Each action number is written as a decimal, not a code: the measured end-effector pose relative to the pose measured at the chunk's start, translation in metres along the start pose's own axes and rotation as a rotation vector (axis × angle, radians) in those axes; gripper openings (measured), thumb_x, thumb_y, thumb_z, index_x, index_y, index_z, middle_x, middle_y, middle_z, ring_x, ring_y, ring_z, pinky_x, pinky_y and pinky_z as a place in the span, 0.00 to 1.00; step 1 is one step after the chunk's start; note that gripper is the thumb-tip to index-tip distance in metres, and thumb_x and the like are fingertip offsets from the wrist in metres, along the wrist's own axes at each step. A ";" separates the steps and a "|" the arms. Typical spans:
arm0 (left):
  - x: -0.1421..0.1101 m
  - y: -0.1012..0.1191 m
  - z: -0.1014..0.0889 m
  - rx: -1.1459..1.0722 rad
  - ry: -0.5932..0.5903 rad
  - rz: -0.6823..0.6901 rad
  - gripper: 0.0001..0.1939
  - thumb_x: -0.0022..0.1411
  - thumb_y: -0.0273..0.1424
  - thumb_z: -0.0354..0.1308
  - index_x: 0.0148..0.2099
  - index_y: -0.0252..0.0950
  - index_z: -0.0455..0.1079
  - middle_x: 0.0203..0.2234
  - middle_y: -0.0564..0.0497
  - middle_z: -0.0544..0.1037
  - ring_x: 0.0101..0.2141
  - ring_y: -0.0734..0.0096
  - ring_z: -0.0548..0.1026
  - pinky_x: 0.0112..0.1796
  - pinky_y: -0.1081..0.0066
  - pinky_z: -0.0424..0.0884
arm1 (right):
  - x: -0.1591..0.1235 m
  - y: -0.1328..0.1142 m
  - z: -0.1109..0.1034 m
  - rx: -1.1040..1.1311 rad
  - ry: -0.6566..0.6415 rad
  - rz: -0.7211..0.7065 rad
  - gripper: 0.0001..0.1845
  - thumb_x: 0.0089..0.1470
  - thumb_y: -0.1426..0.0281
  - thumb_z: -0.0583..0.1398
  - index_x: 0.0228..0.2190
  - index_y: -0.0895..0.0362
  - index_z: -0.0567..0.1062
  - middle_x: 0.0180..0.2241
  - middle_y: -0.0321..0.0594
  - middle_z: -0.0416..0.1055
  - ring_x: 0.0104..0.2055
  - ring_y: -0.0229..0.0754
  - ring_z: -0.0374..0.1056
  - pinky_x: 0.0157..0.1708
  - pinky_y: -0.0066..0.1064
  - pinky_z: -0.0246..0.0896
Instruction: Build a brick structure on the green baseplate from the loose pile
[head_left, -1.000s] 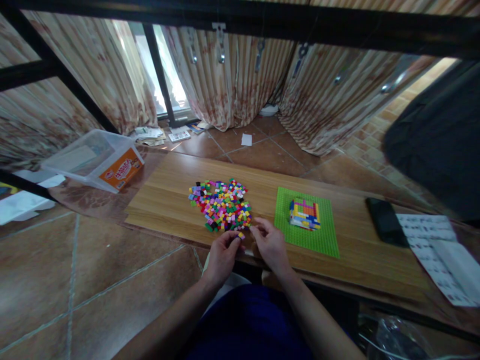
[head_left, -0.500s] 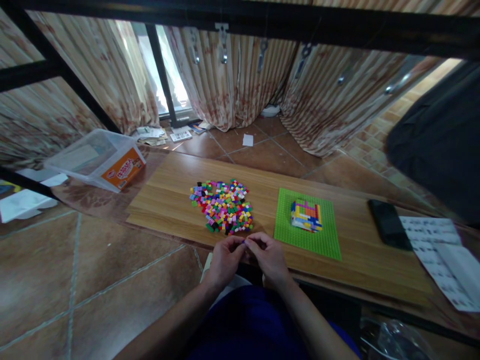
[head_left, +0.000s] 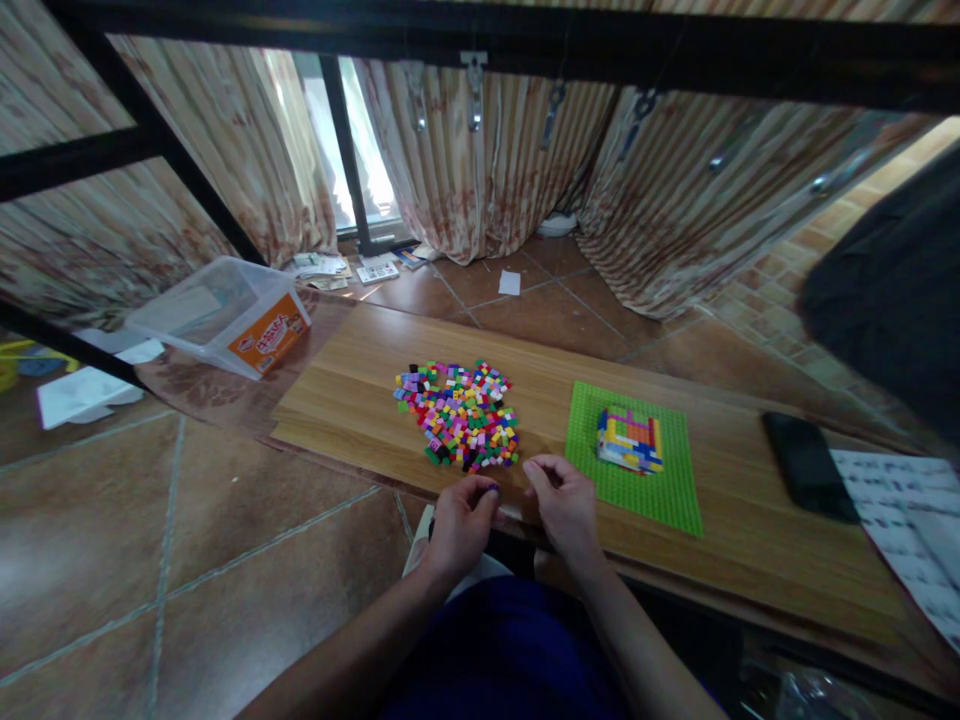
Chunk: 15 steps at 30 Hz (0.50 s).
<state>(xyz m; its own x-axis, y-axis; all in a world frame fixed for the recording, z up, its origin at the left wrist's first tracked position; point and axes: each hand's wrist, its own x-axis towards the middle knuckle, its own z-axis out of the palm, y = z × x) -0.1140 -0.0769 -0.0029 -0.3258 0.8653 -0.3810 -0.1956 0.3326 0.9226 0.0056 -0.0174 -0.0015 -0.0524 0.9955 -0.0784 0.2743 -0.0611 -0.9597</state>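
My left hand [head_left: 462,522] is closed at the table's near edge, pinching a small dark purple toy brick [head_left: 493,488] between thumb and fingertips. A short gap to the right, my right hand [head_left: 567,506] is closed too, thumb against curled fingers; whatever it may hold is too small to make out. Beyond both hands lies a loose pile of small multicoloured toy bricks [head_left: 463,418]. On a green studded baseplate [head_left: 675,500], right of my right hand, stands a low block structure [head_left: 631,440] of yellow, blue, white, orange and red bricks.
A wooden board [head_left: 341,400] forms the work surface. At its left stands a clear plastic bin [head_left: 217,315] with an orange label. Toward the right lie a black phone [head_left: 808,468] and printed sheets [head_left: 896,500]. A dark metal bar [head_left: 480,35] crosses overhead.
My hands, which met at the fingertips around the purple brick, have moved apart. The brick stays in my left hand. My view has turned slightly left.
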 end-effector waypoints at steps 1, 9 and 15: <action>0.002 0.000 -0.002 0.041 0.013 0.039 0.06 0.55 0.32 0.56 0.33 0.35 0.71 0.20 0.55 0.72 0.21 0.74 0.72 0.25 0.75 0.68 | 0.005 0.000 -0.003 -0.047 -0.027 -0.039 0.14 0.51 0.58 0.61 0.28 0.57 0.76 0.26 0.39 0.74 0.26 0.41 0.69 0.27 0.30 0.64; 0.018 0.004 -0.008 0.403 0.077 0.252 0.09 0.60 0.33 0.55 0.40 0.37 0.73 0.29 0.50 0.79 0.28 0.69 0.77 0.29 0.73 0.70 | 0.025 -0.001 0.004 -0.331 -0.046 -0.245 0.10 0.52 0.64 0.58 0.29 0.56 0.77 0.31 0.42 0.75 0.33 0.44 0.70 0.37 0.35 0.64; 0.023 -0.001 -0.006 0.343 0.127 0.312 0.14 0.60 0.32 0.55 0.48 0.37 0.72 0.33 0.48 0.80 0.33 0.67 0.78 0.34 0.71 0.72 | 0.034 -0.005 0.002 -0.335 -0.033 -0.241 0.11 0.53 0.66 0.56 0.33 0.57 0.77 0.34 0.44 0.75 0.36 0.44 0.71 0.39 0.36 0.65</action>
<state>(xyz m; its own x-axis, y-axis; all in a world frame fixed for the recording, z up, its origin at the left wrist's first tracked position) -0.1274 -0.0594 -0.0130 -0.4352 0.8978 -0.0674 0.2387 0.1873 0.9529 0.0004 0.0165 -0.0003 -0.1829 0.9753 0.1236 0.5472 0.2054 -0.8114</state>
